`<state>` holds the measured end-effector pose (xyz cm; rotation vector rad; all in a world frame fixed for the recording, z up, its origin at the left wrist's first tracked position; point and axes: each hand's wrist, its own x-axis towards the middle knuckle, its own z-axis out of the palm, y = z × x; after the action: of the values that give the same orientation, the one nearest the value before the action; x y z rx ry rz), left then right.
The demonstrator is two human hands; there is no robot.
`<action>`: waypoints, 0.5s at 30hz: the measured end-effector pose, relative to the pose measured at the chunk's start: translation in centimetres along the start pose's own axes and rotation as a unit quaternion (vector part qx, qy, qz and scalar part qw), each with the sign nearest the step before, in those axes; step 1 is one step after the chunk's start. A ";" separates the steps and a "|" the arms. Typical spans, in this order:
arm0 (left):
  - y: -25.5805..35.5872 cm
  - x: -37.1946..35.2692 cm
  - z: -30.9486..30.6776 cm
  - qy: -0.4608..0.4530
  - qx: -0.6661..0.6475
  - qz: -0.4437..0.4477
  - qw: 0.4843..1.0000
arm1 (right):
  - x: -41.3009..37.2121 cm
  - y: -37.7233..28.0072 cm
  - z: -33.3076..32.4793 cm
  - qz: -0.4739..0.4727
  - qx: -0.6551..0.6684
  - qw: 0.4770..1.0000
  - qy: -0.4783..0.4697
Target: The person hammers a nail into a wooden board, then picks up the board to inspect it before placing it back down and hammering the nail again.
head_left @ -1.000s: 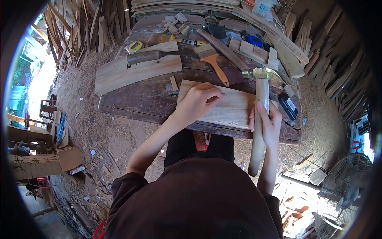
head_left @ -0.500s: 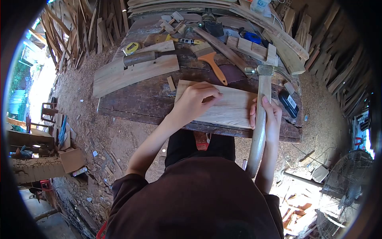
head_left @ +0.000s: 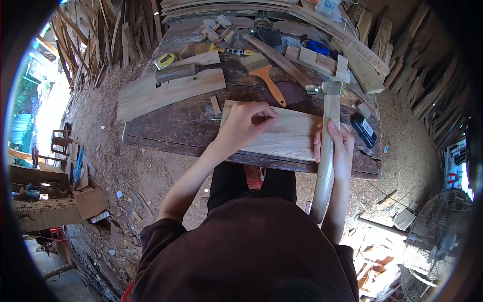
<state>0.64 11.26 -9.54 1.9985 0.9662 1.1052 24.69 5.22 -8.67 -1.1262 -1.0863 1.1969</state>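
Note:
A claw hammer (head_left: 329,128) with a pale wooden handle is in my right hand (head_left: 340,148), its metal head pointing away from me. The fingers of that hand wrap the handle above the right part of a flat wooden board (head_left: 292,132). Over the board's left part is my left hand (head_left: 247,125), thumb and fingertips pinched together; whatever they hold, if anything, is too small or hidden to make out. The board lies along the bench's near edge. Beyond it rests a paintbrush (head_left: 269,85) with an orange handle.
The worn wooden bench (head_left: 166,128) also bears a curved board (head_left: 201,86), a yellow tape measure (head_left: 164,61), a blue tape measure (head_left: 318,47), a black device (head_left: 363,130) and wood offcuts. A fan (head_left: 437,241) stands at lower right. Scrap wood leans behind.
The fingers of my left hand have curled in slightly more over the board. My right hand keeps its grip on the hammer, and the view has shifted very slightly.

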 end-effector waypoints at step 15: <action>-0.5 0.1 0.0 -0.002 -0.021 -0.045 0.999 | 0.0 0.1 -0.2 0.005 0.017 1.000 -0.012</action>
<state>0.51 11.55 -9.88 1.9025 1.0131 1.0640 24.90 5.18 -8.76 -1.0959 -1.0758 1.2352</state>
